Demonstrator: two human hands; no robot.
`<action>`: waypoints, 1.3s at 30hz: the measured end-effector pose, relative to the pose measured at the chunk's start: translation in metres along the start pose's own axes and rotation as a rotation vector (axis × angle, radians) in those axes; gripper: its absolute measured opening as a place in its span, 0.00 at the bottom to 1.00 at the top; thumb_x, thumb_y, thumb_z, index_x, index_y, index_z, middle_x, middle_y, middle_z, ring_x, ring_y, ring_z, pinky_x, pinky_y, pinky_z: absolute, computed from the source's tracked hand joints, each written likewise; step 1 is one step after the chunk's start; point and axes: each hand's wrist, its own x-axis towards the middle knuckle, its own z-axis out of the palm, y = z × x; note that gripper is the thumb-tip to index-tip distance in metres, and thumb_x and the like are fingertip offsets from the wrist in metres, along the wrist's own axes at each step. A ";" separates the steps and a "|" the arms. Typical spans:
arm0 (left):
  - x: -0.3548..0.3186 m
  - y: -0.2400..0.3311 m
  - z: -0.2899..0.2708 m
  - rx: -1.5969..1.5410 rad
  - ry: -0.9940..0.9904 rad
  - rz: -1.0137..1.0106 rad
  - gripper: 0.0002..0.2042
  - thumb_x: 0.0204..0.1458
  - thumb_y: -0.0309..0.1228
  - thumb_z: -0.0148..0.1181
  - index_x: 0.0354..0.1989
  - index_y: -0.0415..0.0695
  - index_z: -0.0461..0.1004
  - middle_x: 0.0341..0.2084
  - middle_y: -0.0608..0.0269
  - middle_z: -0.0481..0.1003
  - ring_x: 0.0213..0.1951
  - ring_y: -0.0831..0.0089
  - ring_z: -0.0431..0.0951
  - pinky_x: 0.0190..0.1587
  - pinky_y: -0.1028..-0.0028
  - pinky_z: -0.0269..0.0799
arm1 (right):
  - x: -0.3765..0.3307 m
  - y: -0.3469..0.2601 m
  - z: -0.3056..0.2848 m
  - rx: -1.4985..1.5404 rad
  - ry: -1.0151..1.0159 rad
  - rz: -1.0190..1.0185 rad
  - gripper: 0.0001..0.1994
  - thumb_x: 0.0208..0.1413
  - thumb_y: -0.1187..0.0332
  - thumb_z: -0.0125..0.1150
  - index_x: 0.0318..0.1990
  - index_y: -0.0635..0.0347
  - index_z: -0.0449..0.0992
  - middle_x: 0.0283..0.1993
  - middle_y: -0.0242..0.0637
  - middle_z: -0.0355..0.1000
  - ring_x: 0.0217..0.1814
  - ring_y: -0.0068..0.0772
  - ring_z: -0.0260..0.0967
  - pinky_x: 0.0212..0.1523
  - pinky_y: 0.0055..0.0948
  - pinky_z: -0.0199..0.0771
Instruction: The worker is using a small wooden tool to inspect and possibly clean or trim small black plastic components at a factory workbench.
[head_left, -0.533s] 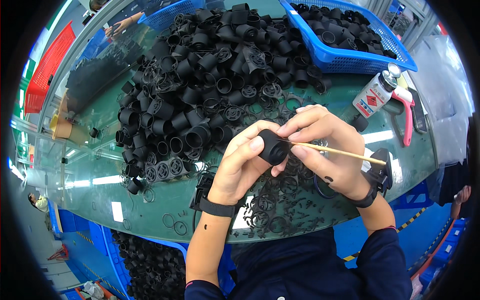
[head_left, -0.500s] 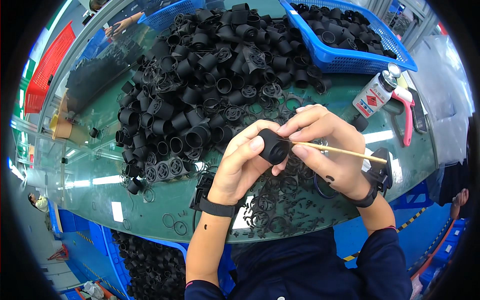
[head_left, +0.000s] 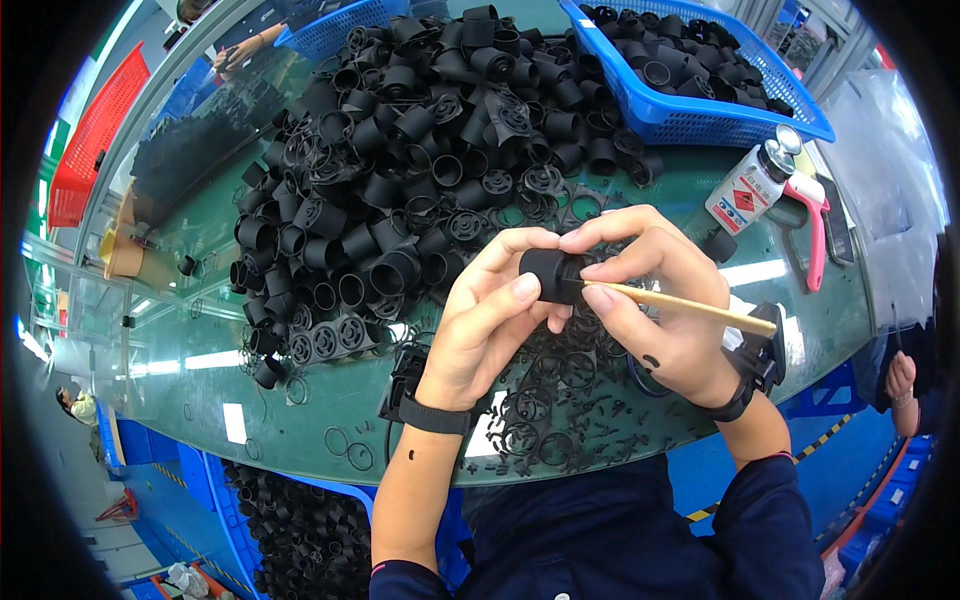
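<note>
Head view, looking down on a glass-topped bench (head_left: 300, 430). Left hand (head_left: 490, 320) and right hand (head_left: 650, 300) meet above the near edge of the bench, both closed on one short black plastic cylinder (head_left: 548, 275): left thumb and fingers clamp it from the left side, right fingertips press on its top and right end. The right hand also pinches a thin wooden stick (head_left: 690, 305) between thumb and forefinger, its tip at the open end of the cylinder, its shaft running out to the right past the wrist; what the tip does inside is hidden by the fingers. Directly under the hands lies a litter of small black rings and trimmed bits (head_left: 550, 420). Beyond them, a large heap of black tubular parts (head_left: 400, 170) covers the middle of the bench, with a few flat moulded discs mixed in. A blue basket (head_left: 700, 115) at upper right holds more of the same black parts. Just right of the hands stand a small white bottle with a red label (head_left: 745, 190) and pink-handled cutters (head_left: 812, 225). Judgement on progress: one piece in work; the heap is far larger than the scrap pile, so most of the lot appears unprocessed.
</note>
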 end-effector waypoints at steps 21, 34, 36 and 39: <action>0.001 -0.004 0.004 -0.039 0.123 0.160 0.17 0.41 0.17 0.59 0.41 0.44 0.65 0.46 0.62 0.62 0.48 0.71 0.67 0.52 0.65 0.66 | 0.000 -0.007 0.004 -0.318 0.037 -0.225 0.07 0.36 0.79 0.62 0.25 0.62 0.72 0.34 0.41 0.74 0.36 0.37 0.72 0.50 0.43 0.66; 0.000 -0.004 0.001 0.006 0.130 0.162 0.17 0.40 0.17 0.60 0.39 0.46 0.66 0.46 0.63 0.63 0.47 0.75 0.67 0.49 0.75 0.64 | 0.006 -0.004 -0.003 -0.290 -0.051 -0.248 0.07 0.36 0.77 0.63 0.24 0.61 0.71 0.34 0.37 0.73 0.34 0.35 0.71 0.47 0.39 0.65; -0.001 -0.003 0.001 -0.002 0.129 0.151 0.17 0.41 0.17 0.60 0.39 0.45 0.66 0.46 0.63 0.63 0.47 0.75 0.67 0.48 0.75 0.65 | 0.008 -0.002 -0.005 -0.260 -0.095 -0.246 0.07 0.35 0.77 0.64 0.25 0.61 0.72 0.35 0.37 0.73 0.35 0.35 0.70 0.46 0.38 0.65; 0.000 -0.001 0.006 -0.019 0.123 0.129 0.17 0.42 0.19 0.60 0.41 0.45 0.66 0.45 0.61 0.65 0.45 0.74 0.68 0.46 0.73 0.67 | 0.010 0.002 -0.007 -0.197 -0.128 -0.254 0.08 0.34 0.77 0.64 0.26 0.61 0.72 0.35 0.37 0.72 0.36 0.36 0.69 0.44 0.37 0.64</action>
